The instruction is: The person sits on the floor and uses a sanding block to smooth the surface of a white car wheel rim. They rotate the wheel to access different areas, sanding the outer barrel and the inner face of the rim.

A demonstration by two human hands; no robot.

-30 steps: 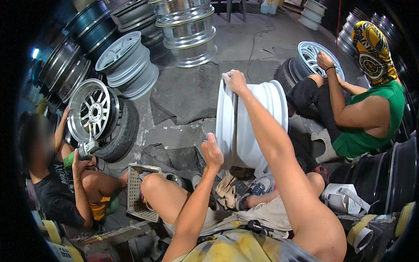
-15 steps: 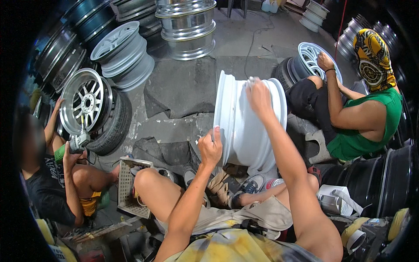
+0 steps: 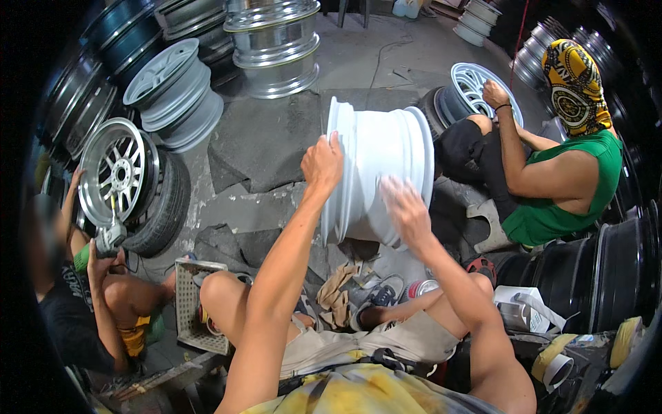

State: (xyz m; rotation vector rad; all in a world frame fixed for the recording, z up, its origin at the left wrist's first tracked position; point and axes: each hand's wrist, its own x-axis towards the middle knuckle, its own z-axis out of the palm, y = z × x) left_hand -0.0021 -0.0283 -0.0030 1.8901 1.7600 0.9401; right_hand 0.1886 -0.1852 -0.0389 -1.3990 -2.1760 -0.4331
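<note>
A white wheel rim stands on its edge in front of me, its barrel facing up toward me. My left hand is closed on the left lip of the rim, fingers over the far side of the edge. My right hand is by the near part of the barrel, toward the right lip. Motion smears its fingers, so whether anything is in them cannot be made out. Below the rim, crumpled brown paper lies between my feet, with a can by my right shin.
On the left a person holds a power tool to a spoked rim resting on a tire. At right, someone in a green top handles another rim. A plastic crate stands by my left knee; stacked rims rise behind.
My left hand has slid up and away along the left lip. My right hand has come down the barrel toward me. The view has shifted slightly right.
</note>
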